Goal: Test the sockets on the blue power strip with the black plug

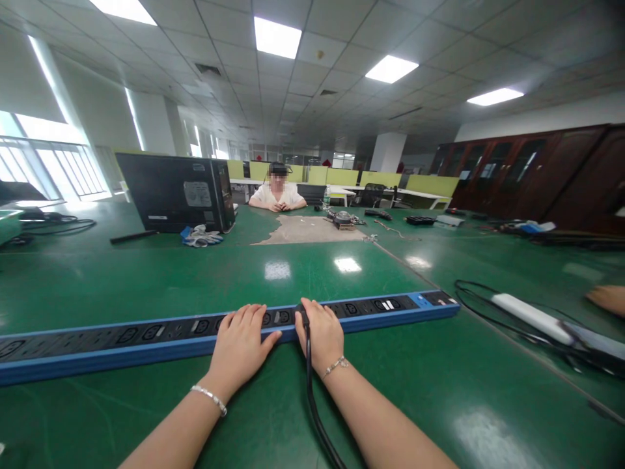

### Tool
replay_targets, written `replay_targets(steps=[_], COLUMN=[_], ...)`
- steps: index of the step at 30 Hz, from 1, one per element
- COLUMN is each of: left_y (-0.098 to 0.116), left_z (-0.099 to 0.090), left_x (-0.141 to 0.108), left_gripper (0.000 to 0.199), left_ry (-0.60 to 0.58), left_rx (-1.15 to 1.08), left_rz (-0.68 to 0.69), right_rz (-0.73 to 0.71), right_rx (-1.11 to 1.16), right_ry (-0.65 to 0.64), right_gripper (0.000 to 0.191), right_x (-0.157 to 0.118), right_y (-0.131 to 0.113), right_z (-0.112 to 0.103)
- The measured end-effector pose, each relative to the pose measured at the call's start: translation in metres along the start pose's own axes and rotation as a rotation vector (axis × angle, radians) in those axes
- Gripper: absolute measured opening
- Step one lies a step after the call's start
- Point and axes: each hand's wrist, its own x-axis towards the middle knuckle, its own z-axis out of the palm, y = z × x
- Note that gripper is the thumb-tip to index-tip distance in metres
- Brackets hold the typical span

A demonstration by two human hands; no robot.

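A long blue power strip point(381, 316) with a black face of sockets lies across the green table, running from the left edge to right of centre. My left hand point(243, 345) rests over the strip, fingers on its top and thumb along the near side, pressing on it. Just to the right, my right hand point(319, 335) is closed round the black plug of a thick black cable point(312, 397), at the strip's sockets. The cable hangs toward me between my forearms. My fingers partly hide the plug, so how deep it sits cannot be told.
A black computer case point(176, 192) and gloves point(200, 236) stand at the back left. A person point(278, 189) sits across the table point(195, 273). At right are a white power strip point(532, 318), cables and another person's hand point(607, 299).
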Motion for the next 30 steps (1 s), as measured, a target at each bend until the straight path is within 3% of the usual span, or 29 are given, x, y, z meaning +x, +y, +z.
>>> replay_targets(steps=[9,16,22,24,26,28,30], left_y=[0.0,0.001,0.021,0.035,0.052,0.07,0.085], left_z=[0.0,0.001,-0.014,-0.026,-0.038,-0.045,-0.046], left_x=[0.001,-0.002,0.007,0.021,0.038,0.054,0.065], left_gripper=[0.051,0.052,0.039,0.037,0.039,0.04,0.034], left_ry=[0.01,0.011,0.061,-0.002,-0.175,-0.348,-0.415], left_rx=[0.006,-0.012,-0.159,-0.192,-0.194,-0.142,-0.048], left_rz=[0.003,-0.01,-0.041,-0.132,-0.214,-0.21,-0.163], right_rz=[-0.127,-0.17,-0.174,-0.184,-0.203,-0.21,-0.201], right_rx=[0.095,0.084,0.049,0.051,0.057,0.069,0.078], right_ry=[-0.163,-0.177,-0.201,-0.212,-0.225,-0.237,-0.251], right_gripper=[0.043,0.047,0.054,0.055,0.054,0.055,0.057], right_x=[-0.002,-0.005,-0.004,-0.004,-0.004,-0.004,-0.003], right_y=[0.017,0.026,0.028,0.029,0.031,0.032,0.034], right_z=[-0.015,-0.014,-0.019,-0.02,-0.02,-0.02,-0.021])
